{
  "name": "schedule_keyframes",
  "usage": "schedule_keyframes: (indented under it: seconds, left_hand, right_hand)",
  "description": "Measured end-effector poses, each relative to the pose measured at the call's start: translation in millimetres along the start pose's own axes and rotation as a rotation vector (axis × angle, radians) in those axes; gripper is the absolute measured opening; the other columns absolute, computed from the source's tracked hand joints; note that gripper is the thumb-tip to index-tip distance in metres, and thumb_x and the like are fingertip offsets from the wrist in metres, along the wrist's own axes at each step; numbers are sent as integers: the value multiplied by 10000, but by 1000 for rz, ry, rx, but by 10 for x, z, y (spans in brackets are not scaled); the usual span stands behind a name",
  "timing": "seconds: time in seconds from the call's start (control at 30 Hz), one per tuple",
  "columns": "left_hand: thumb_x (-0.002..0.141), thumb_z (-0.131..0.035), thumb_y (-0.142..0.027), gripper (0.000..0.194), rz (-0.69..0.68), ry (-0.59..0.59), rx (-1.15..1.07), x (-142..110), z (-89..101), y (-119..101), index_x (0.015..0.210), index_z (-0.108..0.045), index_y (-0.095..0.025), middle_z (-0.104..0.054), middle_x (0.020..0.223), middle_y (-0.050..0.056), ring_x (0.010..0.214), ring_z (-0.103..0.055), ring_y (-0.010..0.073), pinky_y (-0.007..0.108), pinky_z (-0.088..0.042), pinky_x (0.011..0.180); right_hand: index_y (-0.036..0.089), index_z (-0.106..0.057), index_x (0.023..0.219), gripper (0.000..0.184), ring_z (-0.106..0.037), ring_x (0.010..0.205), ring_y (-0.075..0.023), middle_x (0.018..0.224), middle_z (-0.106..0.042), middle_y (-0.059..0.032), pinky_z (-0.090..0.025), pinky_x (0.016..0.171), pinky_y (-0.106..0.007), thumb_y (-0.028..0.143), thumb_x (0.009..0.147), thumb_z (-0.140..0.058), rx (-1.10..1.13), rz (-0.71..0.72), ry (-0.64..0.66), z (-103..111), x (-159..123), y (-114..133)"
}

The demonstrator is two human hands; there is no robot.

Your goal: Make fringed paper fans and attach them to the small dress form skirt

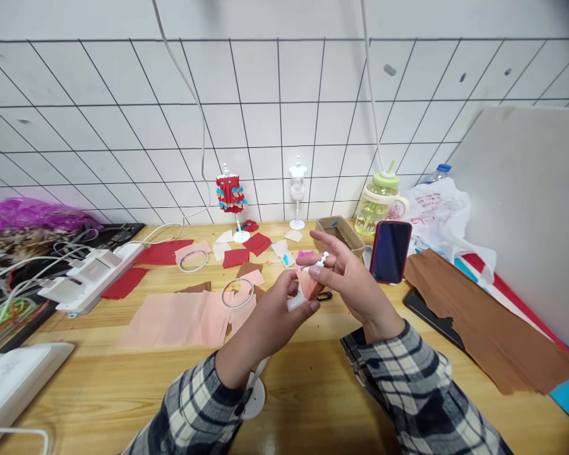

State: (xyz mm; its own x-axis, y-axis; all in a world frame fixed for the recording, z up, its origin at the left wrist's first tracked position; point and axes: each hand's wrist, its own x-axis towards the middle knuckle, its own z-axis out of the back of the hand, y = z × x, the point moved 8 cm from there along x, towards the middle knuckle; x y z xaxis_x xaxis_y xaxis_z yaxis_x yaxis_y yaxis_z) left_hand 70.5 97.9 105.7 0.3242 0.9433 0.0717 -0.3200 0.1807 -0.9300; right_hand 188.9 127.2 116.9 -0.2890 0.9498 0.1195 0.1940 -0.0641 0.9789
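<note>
My left hand (277, 316) is closed around a small white dress-form mannequin (294, 302), tilted so that its round base (254, 399) shows below my left wrist. Pink and brown paper (307, 284) covers part of its body. At the mannequin's upper end, my right hand (353, 281) presses thumb and fingers to the paper, with the index finger stretched out. The white neck knob (323, 258) pokes out between its fingers. Behind my right fingers lie dark-handled scissors (324, 296), mostly hidden.
Another mannequin wears a red paper dress (230, 193); beside it stands a bare white mannequin (297, 189). Pink sheets (170, 319), red scraps (257, 244) and metal rings (237, 294) lie leftward. A phone (391, 251), cardboard box (340, 234), drink bottle (377, 202) and brown sheet (487, 322) are rightward.
</note>
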Motion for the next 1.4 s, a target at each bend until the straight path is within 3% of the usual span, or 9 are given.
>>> schedule_keyframes:
  seconds: [0.2, 0.37, 0.6, 0.83, 0.93, 1.03, 1.13, 1.27, 1.4]
  left_hand:
    - [787, -709, -396, 582, 32, 168, -128, -28, -86, 36, 1293, -474, -229, -607, 1105, 60, 924, -575, 216, 321, -440, 746]
    - [819, -664, -469, 429, 56, 139, -267, 7, -75, 113, 1142, -570, -202, -650, 988, 66, 881, -597, 216, 296, -430, 674]
    - [781, -700, -513, 487, 209, 114, -411, -16, -42, 143, 1121, -504, -224, -673, 801, 12, 533, -527, 107, 223, -317, 498]
    - [783, -700, -488, 443, 165, 124, -416, 0, -14, 90, 1083, -503, -230, -667, 784, 11, 638, -599, 148, 253, -408, 592]
    - [811, -677, -436, 320, 75, 52, -242, -14, 165, 62, 998, -545, -212, -693, 917, 47, 775, -632, 175, 274, -447, 657]
    - [828, -664, -364, 238, -48, 25, 101, -81, 400, -30, 1010, -620, -218, -687, 1033, 60, 947, -626, 216, 330, -465, 811]
    - [858, -630, -359, 231, -97, 106, 371, -189, 502, -48, 1058, -656, -247, -695, 1019, 56, 943, -623, 227, 351, -462, 838]
    - [880, -613, -355, 267, -219, 194, 513, -342, 389, 33, 1128, -641, -260, -698, 1062, 67, 993, -605, 241, 417, -419, 949]
    - [853, -641, -386, 272, -160, 81, 553, -397, 332, 356, 1080, -636, -236, -689, 1031, 74, 971, -600, 248, 415, -442, 903]
  right_hand:
    - [234, -503, 1327, 510, -683, 935, -200, 1051, -733, -97, -523, 796, -328, 434, 872, -619, -60, 8, -64, 75, -2, 52]
    - [252, -537, 1299, 474, -672, 978, -194, 1074, -724, -82, -527, 843, -330, 521, 909, -538, -39, -2, -75, 70, -8, 60]
    - [267, -579, 1247, 426, -624, 1085, -208, 1245, -644, -80, -499, 948, -388, 527, 911, -536, -65, 86, -158, 220, 1, 105]
    - [259, -578, 1218, 377, -620, 1070, -191, 1211, -645, -76, -496, 944, -379, 452, 895, -593, -114, 135, -148, 227, 2, 189]
    - [237, -577, 1160, 336, -632, 970, -181, 1118, -664, -68, -517, 871, -350, 449, 898, -579, -224, 181, -261, 356, -42, 171]
    - [203, -601, 1012, 271, -621, 810, -191, 920, -675, -63, -523, 759, -351, 446, 917, -527, -539, 188, -344, 505, -148, -66]
    - [183, -650, 1019, 255, -610, 941, -247, 1000, -690, -104, -491, 874, -431, 367, 931, -498, -982, 176, -194, 434, -251, -518]
    - [185, -559, 1302, 403, -502, 1233, -280, 1311, -596, -129, -395, 1040, -462, 236, 903, -530, -1292, 174, 85, 206, -363, -1034]
    - [198, -642, 1145, 269, -584, 1082, -236, 1150, -673, -106, -419, 980, -395, 189, 929, -481, -1416, 109, 138, 244, -373, -1127]
